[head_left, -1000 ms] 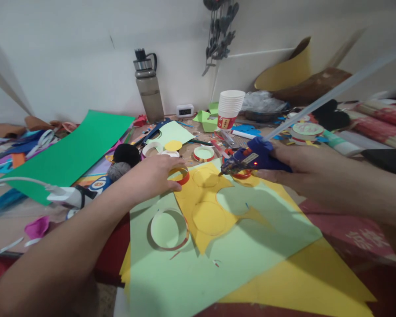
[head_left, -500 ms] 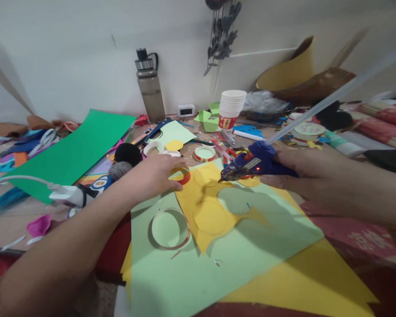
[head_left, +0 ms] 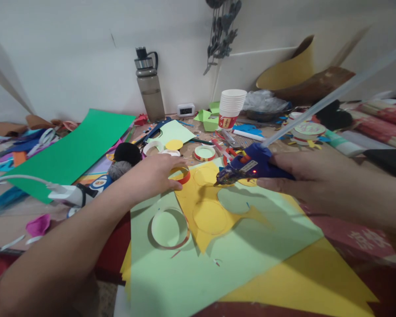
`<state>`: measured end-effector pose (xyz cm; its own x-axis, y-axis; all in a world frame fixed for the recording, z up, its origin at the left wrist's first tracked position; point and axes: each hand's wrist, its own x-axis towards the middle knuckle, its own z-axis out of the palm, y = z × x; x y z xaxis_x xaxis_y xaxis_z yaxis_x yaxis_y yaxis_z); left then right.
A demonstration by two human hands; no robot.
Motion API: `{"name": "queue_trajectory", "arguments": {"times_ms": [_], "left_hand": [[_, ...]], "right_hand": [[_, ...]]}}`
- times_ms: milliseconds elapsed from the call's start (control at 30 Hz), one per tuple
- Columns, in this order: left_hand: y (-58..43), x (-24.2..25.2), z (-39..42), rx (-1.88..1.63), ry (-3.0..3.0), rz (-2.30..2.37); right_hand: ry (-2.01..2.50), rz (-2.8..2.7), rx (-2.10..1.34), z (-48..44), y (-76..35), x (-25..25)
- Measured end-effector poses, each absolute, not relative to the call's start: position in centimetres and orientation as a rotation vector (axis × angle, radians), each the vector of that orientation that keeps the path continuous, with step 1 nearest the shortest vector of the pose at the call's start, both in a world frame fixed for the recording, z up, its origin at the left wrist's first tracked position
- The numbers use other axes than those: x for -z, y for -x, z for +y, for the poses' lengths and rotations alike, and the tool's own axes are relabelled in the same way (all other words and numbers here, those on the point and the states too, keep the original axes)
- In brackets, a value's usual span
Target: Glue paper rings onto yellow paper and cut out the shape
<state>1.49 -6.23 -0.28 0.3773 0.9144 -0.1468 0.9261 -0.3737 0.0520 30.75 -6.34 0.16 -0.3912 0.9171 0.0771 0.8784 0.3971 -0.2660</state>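
Note:
My left hand (head_left: 153, 175) reaches forward and its fingers close round a red and orange paper ring (head_left: 181, 174) lying at the edge of a cut yellow sheet (head_left: 204, 211). My right hand (head_left: 303, 172) grips a blue hot glue gun (head_left: 247, 165) with a small red light on its side and a long clear glue stick (head_left: 333, 94) rising from its back. The gun's nozzle points left, hovering just above the yellow sheet, a short way right of the ring. A second paper ring (head_left: 169, 230) lies on the light green sheet (head_left: 198, 264) nearer me.
A stack of paper cups (head_left: 230, 108), a grey water bottle (head_left: 149, 88), a large green sheet (head_left: 72, 152), balls of yarn (head_left: 127, 154), more paper rings (head_left: 203, 153), a white power plug (head_left: 66, 194) and many paper scraps crowd the table.
The glue gun has shifted slightly left, its nozzle closer to the ring. My left hand has stayed on the ring.

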Motion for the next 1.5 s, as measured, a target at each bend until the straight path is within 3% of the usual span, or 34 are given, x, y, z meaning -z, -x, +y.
{"name": "queue_trajectory", "arguments": {"times_ms": [500,700,1500], "left_hand": [[-1.4,0.3,-6.2,0.143,-2.504,1.686],[-1.4,0.4,-6.2,0.124,-2.514,1.663],[-1.4,0.6,-6.4,0.083,-2.504,1.670]], "right_hand": [[1.714,-2.488,-0.322,-7.6,-28.8,-1.0],[1.631,-2.459,-0.637,-7.3,-28.5,-0.1],[1.642,-2.418,-0.597,-7.2,-26.5,0.1]]}}
